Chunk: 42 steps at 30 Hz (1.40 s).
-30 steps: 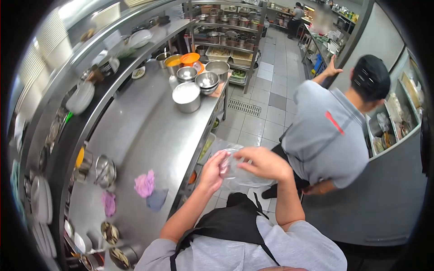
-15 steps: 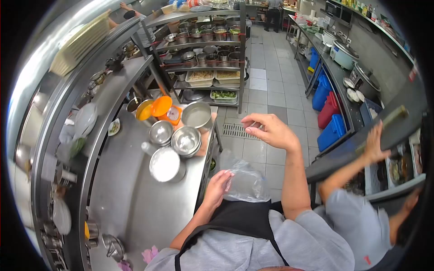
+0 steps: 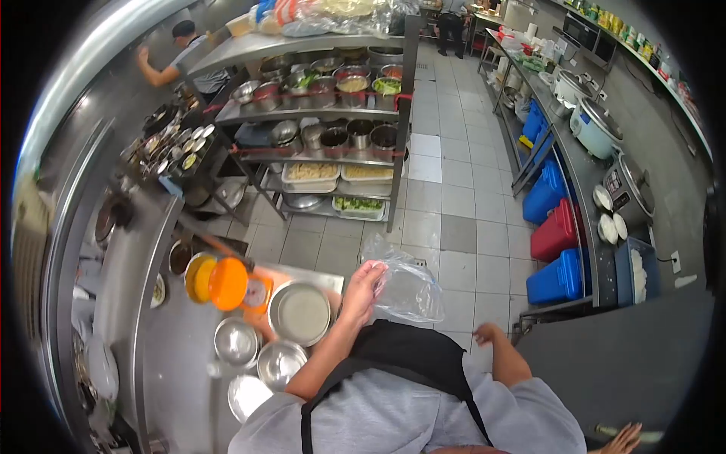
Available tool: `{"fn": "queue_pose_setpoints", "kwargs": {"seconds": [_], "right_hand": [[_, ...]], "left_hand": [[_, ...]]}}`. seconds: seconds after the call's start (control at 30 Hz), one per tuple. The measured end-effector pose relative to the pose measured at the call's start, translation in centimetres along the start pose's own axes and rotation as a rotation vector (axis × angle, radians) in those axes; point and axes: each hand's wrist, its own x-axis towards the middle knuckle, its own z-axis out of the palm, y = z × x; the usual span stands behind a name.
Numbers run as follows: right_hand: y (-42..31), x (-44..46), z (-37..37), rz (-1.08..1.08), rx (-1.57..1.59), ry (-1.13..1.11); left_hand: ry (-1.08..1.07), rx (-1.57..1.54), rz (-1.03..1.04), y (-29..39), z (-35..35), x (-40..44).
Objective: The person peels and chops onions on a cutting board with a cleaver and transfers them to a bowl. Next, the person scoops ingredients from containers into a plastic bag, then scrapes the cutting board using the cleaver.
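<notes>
My left hand [image 3: 363, 291] is closed on a clear plastic bag [image 3: 412, 293], which hangs limp in front of my black apron [image 3: 404, 352]. Lower down on the other side, my right hand [image 3: 490, 334] is near the bag but apart from it; its fingers are smeared and partly turned away. Left of my left forearm, a large steel pot [image 3: 300, 312] stands on the work table beside an orange scale [image 3: 257, 293] and an orange bowl [image 3: 228, 284]. Two steel bowls [image 3: 237, 342] and a container of white contents [image 3: 249, 397] sit closer to me.
Ahead stands a rack [image 3: 318, 113] loaded with pots and trays. Blue bins [image 3: 554, 276] and a red bin [image 3: 554, 229] stand under the right counter, which carries rice cookers [image 3: 597, 127]. A co-worker's hand [image 3: 626, 437] rests by a grey door [image 3: 605, 356]. Another person [image 3: 198, 60] works behind the rack.
My right hand has dropped from its raised place to low beside the apron. The view has shifted towards the rack and aisle. The bag stays in my left hand. The grey door spans more of the right side.
</notes>
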Motion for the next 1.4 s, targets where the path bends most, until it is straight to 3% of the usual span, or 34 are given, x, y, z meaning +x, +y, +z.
{"fn": "queue_pose_setpoints", "kwargs": {"seconds": [0.07,0.13,0.3,0.37,0.47,0.53,0.6,0.77,0.9,1.03,1.13,1.17,1.33,1.4], "right_hand": [[3.2,-1.0,0.3,0.157,0.709,0.107],[5.9,1.2,-1.3,0.163,0.925,0.145],[5.0,3.8,-14.5,0.133,1.115,0.191],[4.5,7.2,-24.0,0.001,1.223,0.205],[0.4,11.2,-41.5,-0.214,1.120,0.451],[-4.6,12.0,-54.4,-0.383,1.030,0.624],[-12.1,10.7,-67.1,-0.590,0.943,0.654],[-36.5,0.1,-88.5,-0.992,0.700,0.623],[-52.5,-8.8,-96.7,-1.338,0.374,0.541],[-65.3,-10.6,-103.5,-1.614,0.085,0.482],[-72.5,-11.7,-107.7,-1.668,0.081,0.487],[-73.6,-11.3,-108.0,-1.661,0.045,0.412],[-83.6,-11.2,-111.3,-1.836,-0.099,0.216],[-87.8,-11.1,-111.0,-1.910,-0.157,0.119]], "left_hand": [[-0.049,0.047,-0.046,2.1,2.6,5.5],[-0.092,0.023,-0.139,2.6,4.9,11.5],[-0.169,-0.068,-0.285,1.4,11.0,27.1],[-0.057,-0.117,-0.274,2.1,15.4,32.4],[-0.005,-0.166,-0.244,1.5,20.1,40.7],[-0.034,-0.212,-0.228,1.5,22.5,45.0],[-0.097,-0.260,-0.190,3.4,24.9,48.8],[0.166,-0.263,-0.074,7.2,31.5,57.1],[0.133,-0.307,-0.081,7.0,31.0,69.6],[0.249,-0.338,-0.070,8.1,29.8,82.5],[0.396,-0.404,-0.059,8.8,30.4,89.3],[0.335,-0.391,-0.173,10.8,30.9,90.4],[0.292,-0.263,0.008,16.3,32.8,96.3],[0.433,-0.345,0.032,17.8,33.4,98.0]]}}
